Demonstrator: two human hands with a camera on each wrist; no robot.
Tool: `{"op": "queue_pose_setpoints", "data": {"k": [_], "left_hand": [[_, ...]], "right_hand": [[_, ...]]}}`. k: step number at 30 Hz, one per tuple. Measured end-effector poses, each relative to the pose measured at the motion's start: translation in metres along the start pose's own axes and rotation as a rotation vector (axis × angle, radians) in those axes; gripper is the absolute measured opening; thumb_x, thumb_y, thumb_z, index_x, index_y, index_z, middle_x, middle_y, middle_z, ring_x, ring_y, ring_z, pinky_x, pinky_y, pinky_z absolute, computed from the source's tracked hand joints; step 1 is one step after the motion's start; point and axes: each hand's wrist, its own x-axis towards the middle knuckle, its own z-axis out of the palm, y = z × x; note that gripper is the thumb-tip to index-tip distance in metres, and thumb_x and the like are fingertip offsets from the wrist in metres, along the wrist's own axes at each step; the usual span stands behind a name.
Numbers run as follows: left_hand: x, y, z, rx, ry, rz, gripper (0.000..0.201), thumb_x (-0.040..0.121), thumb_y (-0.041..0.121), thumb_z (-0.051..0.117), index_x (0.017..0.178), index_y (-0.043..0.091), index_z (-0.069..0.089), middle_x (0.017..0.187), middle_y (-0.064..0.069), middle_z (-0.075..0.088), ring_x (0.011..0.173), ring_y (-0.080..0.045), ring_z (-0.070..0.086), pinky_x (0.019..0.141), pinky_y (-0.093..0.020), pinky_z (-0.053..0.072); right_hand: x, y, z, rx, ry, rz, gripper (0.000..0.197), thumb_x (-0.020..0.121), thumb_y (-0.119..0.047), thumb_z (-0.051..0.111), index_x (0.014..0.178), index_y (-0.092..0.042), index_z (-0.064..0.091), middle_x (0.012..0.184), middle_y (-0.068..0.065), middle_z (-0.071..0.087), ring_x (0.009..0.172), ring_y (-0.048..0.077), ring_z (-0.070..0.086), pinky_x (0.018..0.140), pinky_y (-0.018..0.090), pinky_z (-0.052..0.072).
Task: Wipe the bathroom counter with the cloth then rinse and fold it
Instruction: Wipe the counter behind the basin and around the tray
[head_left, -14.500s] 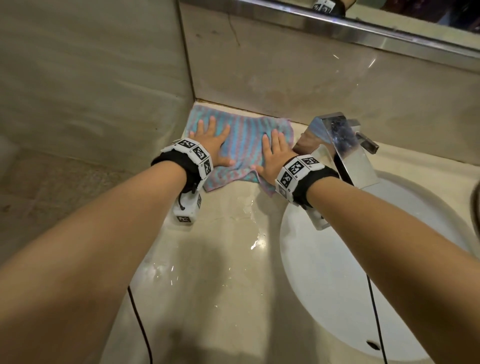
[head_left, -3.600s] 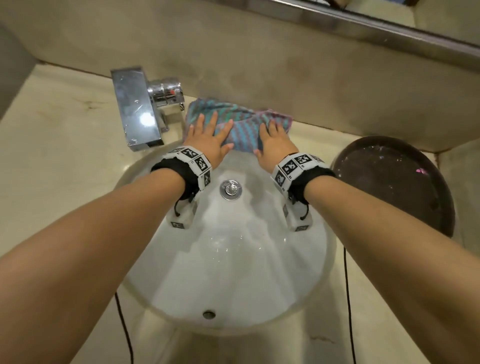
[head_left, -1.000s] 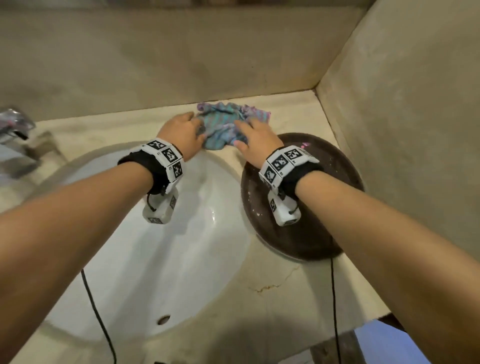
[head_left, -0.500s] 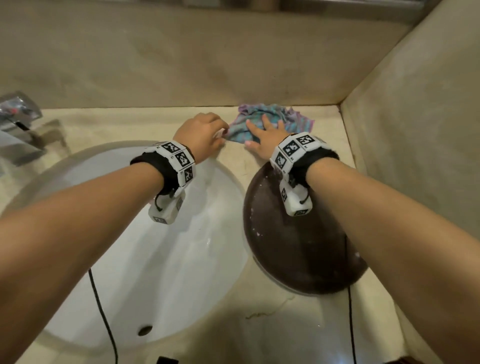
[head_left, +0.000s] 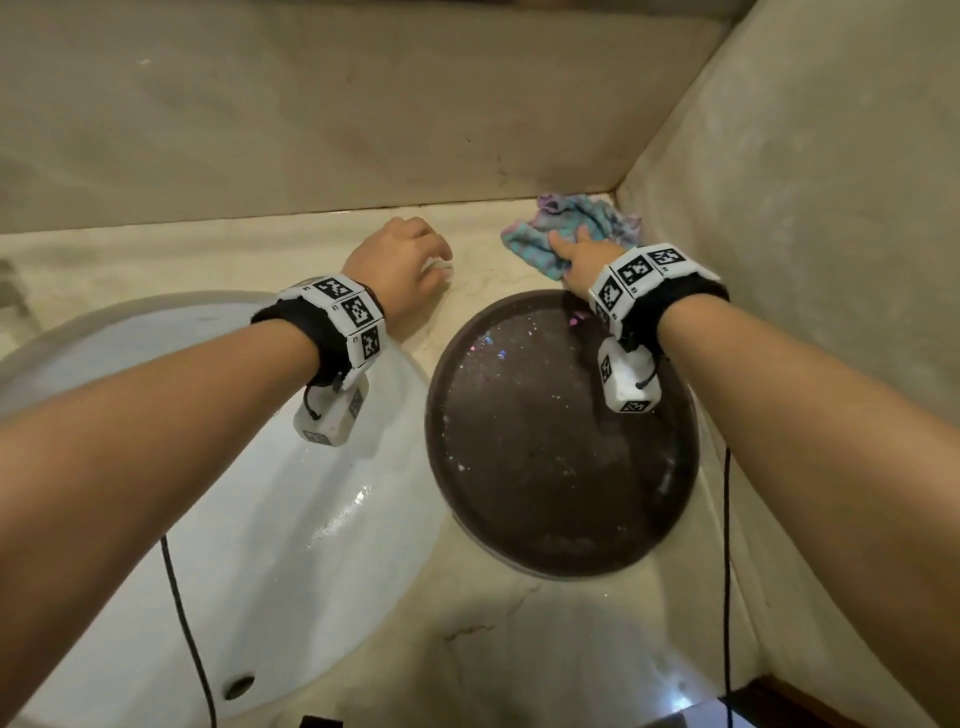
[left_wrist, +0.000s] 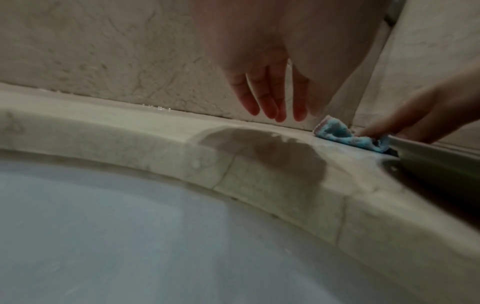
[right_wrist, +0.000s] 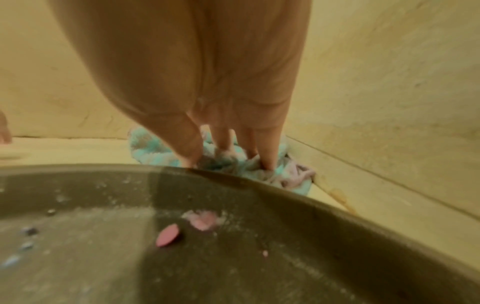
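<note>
The cloth (head_left: 571, 234) lies bunched in the far right corner of the counter (head_left: 483, 613), against the two walls and just beyond the far rim of the dark round tray (head_left: 545, 519). The right hand (head_left: 584, 257) reaches over that rim and presses down on the cloth with its fingers (right_wrist: 270, 148) straight, the tips sunk into the folds (from the right wrist the thumb comes down at the near edge of the cloth).

The left hand (head_left: 402, 265) is well left of the cloth and apart from it, above the strip of counter between the white sink (head_left: 270, 545) and the back wall (head_left: 311, 104). From the left wrist its fingers (left_wrist: 267, 96) hang down loose and nearly straight, holding nothing, with their shadow on the counter beneath.

The tray sits on the counter just right of the sink, with wet specks and a few pink bits (right_wrist: 168, 236) on it.
</note>
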Motion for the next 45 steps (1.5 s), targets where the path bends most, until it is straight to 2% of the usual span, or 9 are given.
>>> {"op": "queue_pose_setpoints", "data": {"k": [6,14,17,20,24,30,34,38,45], "left_hand": [[-0.015,-0.010,-0.004,0.010,0.000,-0.069,0.029,0.092,0.023,0.051,0.115,0.008,0.060,0.118,-0.015,0.058,0.114,-0.032,0.048,0.093,-0.036,0.038],[-0.062,-0.048,-0.033,-0.040,0.061,-0.179,0.029,0.089,0.013,0.049,0.116,0.010,0.059,0.113,-0.013,0.060,0.111,-0.029,0.052,0.091,-0.037,0.043],[-0.079,-0.054,-0.037,-0.022,0.053,-0.172,0.029,0.089,0.014,0.050,0.117,0.011,0.058,0.115,-0.011,0.058,0.111,-0.028,0.053,0.089,-0.037,0.045],[-0.083,-0.048,-0.042,-0.028,0.005,-0.105,0.032,0.088,0.013,0.051,0.119,0.010,0.057,0.118,-0.013,0.056,0.114,-0.030,0.051,0.096,-0.040,0.043],[-0.070,-0.018,-0.043,-0.017,-0.051,-0.055,0.037,0.090,0.018,0.050,0.127,0.011,0.051,0.127,-0.014,0.051,0.121,-0.031,0.046,0.101,-0.040,0.039],[-0.049,0.025,-0.011,0.081,-0.219,0.060,0.049,0.088,0.011,0.053,0.136,0.013,0.044,0.145,-0.018,0.034,0.131,-0.038,0.036,0.110,-0.042,0.032],[-0.040,0.036,0.002,0.156,-0.243,0.083,0.052,0.086,0.015,0.058,0.136,0.011,0.045,0.148,-0.017,0.032,0.133,-0.037,0.035,0.112,-0.043,0.029],[-0.045,0.032,0.009,0.257,-0.274,0.102,0.048,0.086,0.029,0.058,0.133,0.020,0.049,0.139,-0.019,0.040,0.119,-0.043,0.046,0.103,-0.050,0.038],[-0.053,0.014,-0.006,0.245,-0.176,-0.101,0.040,0.089,0.013,0.049,0.128,0.002,0.045,0.129,-0.029,0.040,0.115,-0.047,0.046,0.095,-0.051,0.042]], "right_hand": [[-0.026,-0.042,-0.002,-0.045,0.018,-0.199,0.048,0.095,-0.009,0.039,0.143,-0.014,0.034,0.151,0.023,0.026,0.127,0.042,0.044,0.107,0.044,0.036],[-0.052,-0.125,0.011,-0.043,0.018,-0.370,0.049,0.098,-0.006,0.034,0.146,-0.015,0.030,0.157,0.014,0.015,0.142,0.034,0.025,0.117,0.035,0.020],[-0.065,-0.133,0.020,0.064,0.025,-0.395,0.048,0.099,-0.011,0.036,0.146,-0.020,0.031,0.156,0.009,0.024,0.142,0.029,0.028,0.115,0.030,0.020],[-0.081,-0.124,0.026,0.308,0.089,-0.361,0.048,0.099,-0.017,0.038,0.146,-0.024,0.030,0.150,0.007,0.038,0.133,0.026,0.041,0.109,0.029,0.032],[-0.103,-0.084,0.037,0.548,0.287,-0.195,0.043,0.096,-0.017,0.046,0.139,-0.016,0.041,0.143,0.011,0.043,0.131,0.025,0.044,0.110,0.030,0.031],[-0.145,-0.008,0.078,0.410,0.198,0.112,0.023,0.089,-0.037,0.057,0.095,-0.014,0.054,0.088,0.004,0.060,0.089,0.028,0.061,0.076,0.033,0.046],[-0.176,0.020,0.106,0.372,0.071,0.127,0.044,0.075,-0.053,0.067,0.090,-0.019,0.043,0.088,0.007,0.062,0.081,0.028,0.061,0.075,0.038,0.049],[-0.199,0.020,0.133,0.446,0.015,0.048,0.062,0.060,-0.051,0.080,0.089,-0.018,0.036,0.077,0.000,0.052,0.074,0.027,0.054,0.074,0.042,0.047],[-0.202,-0.011,0.155,0.250,0.036,-0.083,0.069,0.054,-0.047,0.084,0.091,-0.020,0.033,0.101,0.000,0.041,0.076,0.025,0.055,0.067,0.043,0.051]]}}
